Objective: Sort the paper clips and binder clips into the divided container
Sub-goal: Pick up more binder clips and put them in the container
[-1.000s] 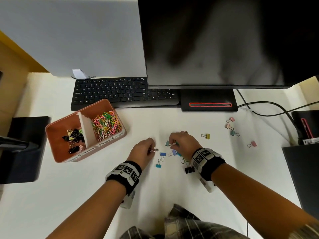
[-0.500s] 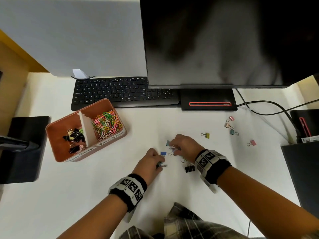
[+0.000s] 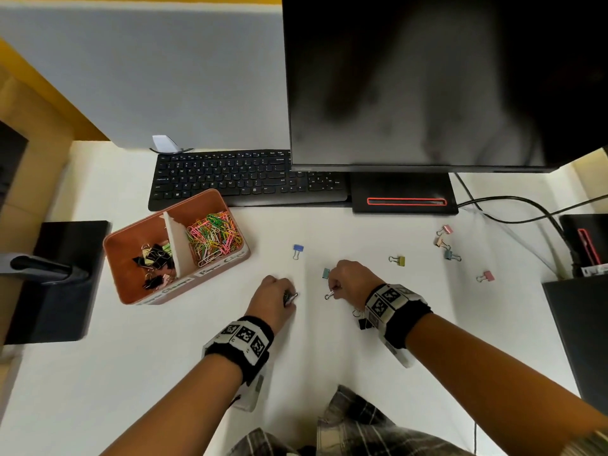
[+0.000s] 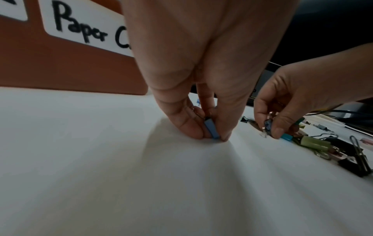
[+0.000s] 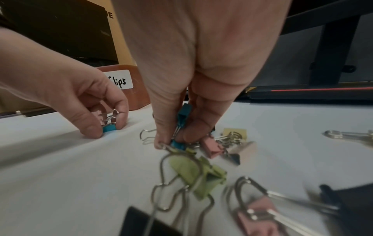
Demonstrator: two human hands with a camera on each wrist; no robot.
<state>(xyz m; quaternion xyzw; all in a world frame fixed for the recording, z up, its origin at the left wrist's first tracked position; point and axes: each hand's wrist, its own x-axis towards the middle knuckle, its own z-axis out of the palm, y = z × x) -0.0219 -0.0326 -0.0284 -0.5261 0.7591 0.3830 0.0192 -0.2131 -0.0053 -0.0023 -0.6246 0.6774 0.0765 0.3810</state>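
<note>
The orange divided container [image 3: 230,258] holds black binder clips on its left side and coloured paper clips [image 3: 214,236] on its right. My left hand [image 3: 289,296] pinches a blue binder clip [image 4: 210,129] against the white table, thumb and fingers curled round it. A little to its right, my right hand [image 3: 332,291] pinches a teal binder clip [image 5: 177,143] by its wire handles, with another teal clip [image 5: 184,111] among the fingers. Under that wrist lie a green clip [image 5: 199,174], pink clips and a black clip [image 3: 363,322].
A loose blue clip [image 3: 297,250] lies above my hands. Yellow [image 3: 399,261], pink [image 3: 446,229], peach, grey-blue and another pink clip [image 3: 488,276] are scattered right. Keyboard [image 3: 246,179] and monitor stand [image 3: 404,192] line the back; cables run right.
My left hand dropped toward me onto a blue clip and now pinches it. The other blue clip now lies farther from my hands. My right hand shifted slightly right, still holding clips.
</note>
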